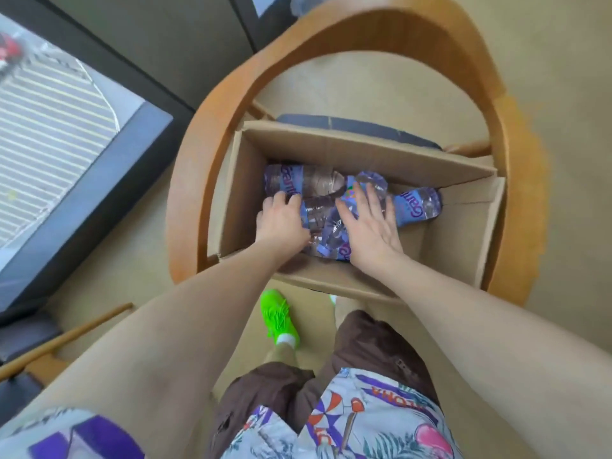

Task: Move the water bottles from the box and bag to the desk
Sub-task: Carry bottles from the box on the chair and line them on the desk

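An open cardboard box (331,150) rests on the seat of a wooden armchair. Several clear water bottles with blue-purple labels lie on their sides in its bottom, one (298,183) at the far left and one (419,207) at the right. Both my arms reach down into the box. My left hand (281,220) has its fingers curled over a bottle (319,213) in the middle of the pile. My right hand (367,223) lies flat with spread fingers on the bottles beside it. The bottles under my hands are partly hidden.
The curved wooden armchair frame (516,160) rings the box. A dark window frame (99,193) stands at the left. A second chair's wooden arm (66,339) is at lower left. My green shoe (278,316) stands on the beige floor just before the box.
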### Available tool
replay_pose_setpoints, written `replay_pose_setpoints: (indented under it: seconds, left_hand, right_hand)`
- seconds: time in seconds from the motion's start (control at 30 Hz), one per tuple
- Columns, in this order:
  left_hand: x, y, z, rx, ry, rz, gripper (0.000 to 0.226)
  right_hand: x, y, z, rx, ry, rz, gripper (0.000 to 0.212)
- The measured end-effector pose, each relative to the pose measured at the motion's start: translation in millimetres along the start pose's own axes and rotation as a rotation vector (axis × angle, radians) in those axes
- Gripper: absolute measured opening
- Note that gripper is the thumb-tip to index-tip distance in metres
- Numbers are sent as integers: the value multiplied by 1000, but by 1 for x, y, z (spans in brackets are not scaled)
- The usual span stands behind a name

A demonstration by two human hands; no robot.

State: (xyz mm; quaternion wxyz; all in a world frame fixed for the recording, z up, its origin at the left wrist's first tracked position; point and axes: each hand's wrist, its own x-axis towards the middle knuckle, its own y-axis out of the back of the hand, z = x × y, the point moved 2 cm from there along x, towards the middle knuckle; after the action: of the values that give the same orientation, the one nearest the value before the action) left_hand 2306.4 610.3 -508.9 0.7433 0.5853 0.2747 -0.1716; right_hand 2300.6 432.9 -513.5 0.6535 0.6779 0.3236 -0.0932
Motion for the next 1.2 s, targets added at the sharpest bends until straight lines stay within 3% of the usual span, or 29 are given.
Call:
replay_pose_setpoints:
  seconds: [0.17,0.37,0.6,0.9,1.1,1.2]
  left_hand:
    - [23,-24,-7,58,-18,-64,61]
    - [37,-44,-37,93,13,-151,81]
    - [58,-39,-28,192,62,-285,78]
    - [51,-37,-21,87,70,-217,68]
    - [34,-13,-12,49,58,-258,61]
    - [20,5,-12,-38,109,-259,64]
  right_hand:
    - [29,-20,-7,-105,67,-45,83]
    - [40,-29,-4,-111,93,23,85]
    - [38,-28,-4,-103,100,58,86]
    - [37,-17,1,-74,120,54,84]
    - [38,10,10,150,53,119,66]
    - [38,35,16,391,-70,186,60]
